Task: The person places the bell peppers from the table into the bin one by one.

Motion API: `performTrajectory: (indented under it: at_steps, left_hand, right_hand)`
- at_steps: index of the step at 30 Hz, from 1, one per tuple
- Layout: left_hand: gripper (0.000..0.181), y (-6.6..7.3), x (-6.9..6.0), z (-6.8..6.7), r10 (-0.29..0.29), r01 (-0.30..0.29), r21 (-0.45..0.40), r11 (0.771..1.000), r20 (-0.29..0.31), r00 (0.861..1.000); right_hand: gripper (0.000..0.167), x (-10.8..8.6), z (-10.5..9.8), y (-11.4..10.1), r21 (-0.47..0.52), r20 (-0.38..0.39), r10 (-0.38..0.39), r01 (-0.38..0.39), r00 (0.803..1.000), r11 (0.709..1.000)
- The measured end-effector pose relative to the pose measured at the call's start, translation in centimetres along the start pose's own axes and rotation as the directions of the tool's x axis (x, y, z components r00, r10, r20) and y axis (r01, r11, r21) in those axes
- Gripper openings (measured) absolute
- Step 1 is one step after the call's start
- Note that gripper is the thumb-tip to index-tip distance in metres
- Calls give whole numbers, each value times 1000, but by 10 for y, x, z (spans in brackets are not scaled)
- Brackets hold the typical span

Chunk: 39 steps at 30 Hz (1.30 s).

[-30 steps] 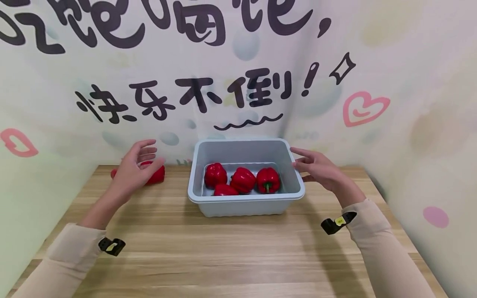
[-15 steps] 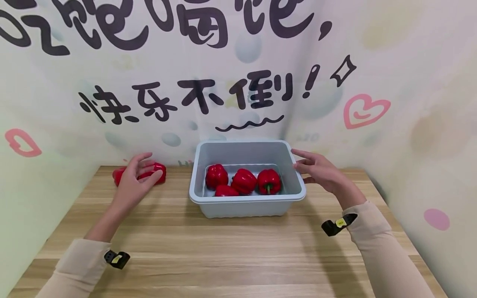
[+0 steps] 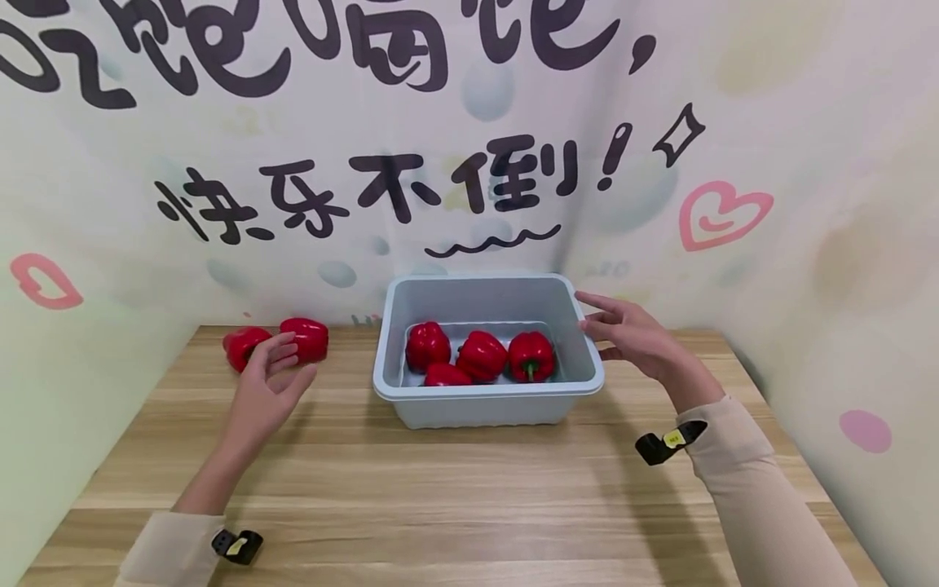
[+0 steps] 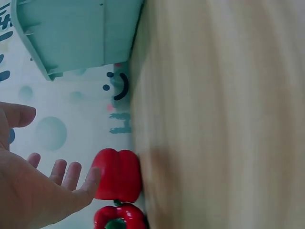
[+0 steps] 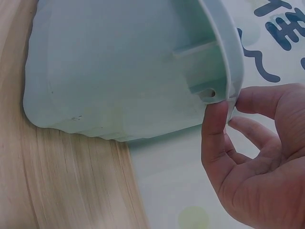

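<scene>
A light blue plastic bin stands on the table near the back wall. Inside it lie several red bell peppers. My right hand pinches the bin's right rim between thumb and fingers. To the left of the bin, my left hand hovers with its fingers spread in a loose curve, holding nothing. Just beyond it two more bell peppers rest side by side, one at the left and one at the right. The left hand's fingertips partly cover them in the head view.
The wooden tabletop stretches in front of the bin toward me. Behind it hangs a printed wall cloth with dark lettering, close to the bin and the peppers. Side walls close off the table at left and right.
My left hand has drawn back toward me from above the two loose peppers, uncovering more of them. The right hand has stayed at the bin's rim, and the bin has not moved.
</scene>
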State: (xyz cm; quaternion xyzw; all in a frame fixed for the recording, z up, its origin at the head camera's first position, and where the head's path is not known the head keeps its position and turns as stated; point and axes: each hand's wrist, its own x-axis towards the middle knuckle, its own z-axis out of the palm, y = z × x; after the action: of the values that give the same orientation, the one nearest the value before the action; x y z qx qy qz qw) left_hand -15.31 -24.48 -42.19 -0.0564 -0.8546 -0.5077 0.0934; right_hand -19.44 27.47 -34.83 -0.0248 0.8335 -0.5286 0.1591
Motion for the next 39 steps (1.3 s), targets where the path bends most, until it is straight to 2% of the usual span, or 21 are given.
performTrajectory:
  at_steps: [7,15,24,32,39]
  left_hand:
    - [69,-12,-13,10,-48,51,43,998,-58,997]
    - [68,-21,-16,17,-79,82,22,996,-116,990]
    - [77,-33,-6,22,-146,148,21,989,-93,985]
    - [86,-40,5,25,-158,159,-4,987,-108,981]
    - [93,-40,16,26,-241,238,-37,970,-113,964]
  right_hand:
    - [71,0,0,1,10,0,7,-7,1000,1000]
    - [71,0,-1,0,7,4,-7,7,1000,1000]
    - [70,-2,-4,-1,-18,-13,-13,12,1000,1000]
    - [71,-1,-2,-2,-18,-11,-19,18,1000,1000]
    - [71,-1,-1,0,-16,-4,-25,25,1000,1000]
